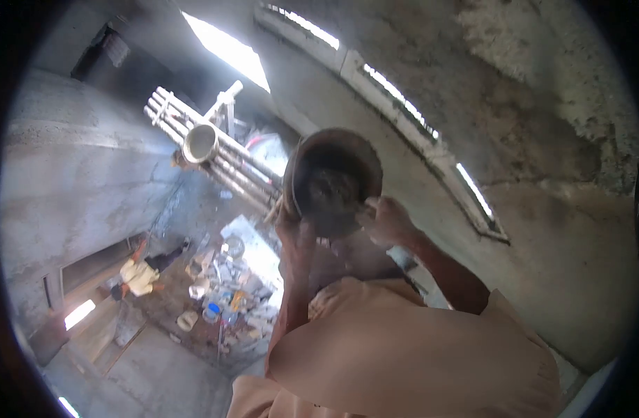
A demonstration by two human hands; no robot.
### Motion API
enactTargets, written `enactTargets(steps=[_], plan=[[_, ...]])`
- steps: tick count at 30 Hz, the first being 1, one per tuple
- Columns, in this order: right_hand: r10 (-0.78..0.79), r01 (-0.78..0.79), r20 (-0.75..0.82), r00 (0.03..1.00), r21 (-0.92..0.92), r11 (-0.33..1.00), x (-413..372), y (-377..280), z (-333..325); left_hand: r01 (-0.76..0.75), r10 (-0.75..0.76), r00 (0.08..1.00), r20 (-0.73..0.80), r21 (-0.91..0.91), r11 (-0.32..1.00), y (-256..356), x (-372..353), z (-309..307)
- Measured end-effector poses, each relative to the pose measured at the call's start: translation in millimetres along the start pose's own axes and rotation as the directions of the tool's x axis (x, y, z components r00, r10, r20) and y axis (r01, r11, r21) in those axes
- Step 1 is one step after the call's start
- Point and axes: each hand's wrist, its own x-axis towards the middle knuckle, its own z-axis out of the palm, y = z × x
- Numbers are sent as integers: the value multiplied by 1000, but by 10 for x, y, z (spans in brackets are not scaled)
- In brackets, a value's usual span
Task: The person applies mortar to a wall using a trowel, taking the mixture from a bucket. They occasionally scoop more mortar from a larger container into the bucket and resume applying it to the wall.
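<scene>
A person in a beige shirt (pixel 403 348) holds a round pan (pixel 333 181) of dark mix up high, fingers (pixel 375 209) closed on its rim. The wearer's own hands do not show, so their grip I cannot tell. The pan seems lifted, not yet handed over

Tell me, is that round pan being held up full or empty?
Not empty: a dark clumpy mass sits in the pan; how deep, cannot tell.

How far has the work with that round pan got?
Done: the pan is raised to head height with a dark load inside. In hand: a beige-shirted co-worker grips its rim with both hands. Left: it is neither set down nor emptied. The wearer's own hands are out of view.
</scene>
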Motion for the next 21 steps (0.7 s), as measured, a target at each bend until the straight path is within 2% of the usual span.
enactTargets(steps=[2, 4, 5, 6, 7, 10, 11, 12, 13, 14, 16, 17, 18, 19, 20, 21], plan=[[-22, 22, -23, 999, -16, 1000, 172, 271, 212, 6, -6, 997, -76, 7, 1000, -254, -29, -146], [-122, 118, -34, 992, -99, 988, 180, 76, -151, 106, -128, 975, -181, -126, 986, -368, 68, -179], [-124, 121, -22, 992, -114, 986, 159, -94, -371, 124, -159, 964, -211, -172, 977, -366, 47, -219], [-127, 125, -11, 992, -131, 984, 145, -282, -584, -78, 37, 968, -248, -156, 985, -205, -13, -207], [-129, 129, 10, 992, -143, 981, 116, -459, -762, 176, -226, 919, -322, -179, 968, -471, -37, -351], [-396, 320, -166, 903, -357, 878, 27, -902, -1208, 58, -160, 904, -396, -257, 965, -211, -210, -539], [-484, 394, -164, 859, -390, 832, -36, -1063, -1357, 36, -93, 940, -328, -175, 984, -456, -333, -764], [-569, 466, -161, 806, -419, 779, -113, -1252, -1518, 59, -113, 946, -305, -180, 982, -445, -408, -872], [-650, 535, -156, 744, -445, 718, -200, -1444, -1662, 16, -65, 934, -351, -141, 990, -447, -485, -967], [-684, 628, -84, 724, -329, 705, -310, -1647, -1807, -35, -8, 918, -397, -101, 994, -488, -542, -1059], [-756, 758, 54, 652, -70, 648, -523, -2010, -2084, -113, 21, 851, -525, -144, 983, -1032, -727, -1301], [-795, 806, 136, 591, -78, 586, -528, -2148, -2227, -76, -37, 817, -575, -171, 982, -978, -794, -1352], [-821, 849, 221, 526, -79, 523, -503, -2291, -2376, 20, -137, 736, -663, -181, 983, -1022, -847, -1398], [-836, 886, 305, 457, -74, 457, -501, -2439, -2510, -16, -114, 743, -659, -189, 982, -962, -924, -1452], [-754, 793, 269, 599, -69, 606, -632, -2640, -2611, -49, -95, 746, -659, -196, 979, -919, -1029, -1504], [-650, 679, 236, 722, -58, 732, -720, -2825, -2719, -14, -149, 684, -714, -217, 976, -1085, -1107, -1563]])
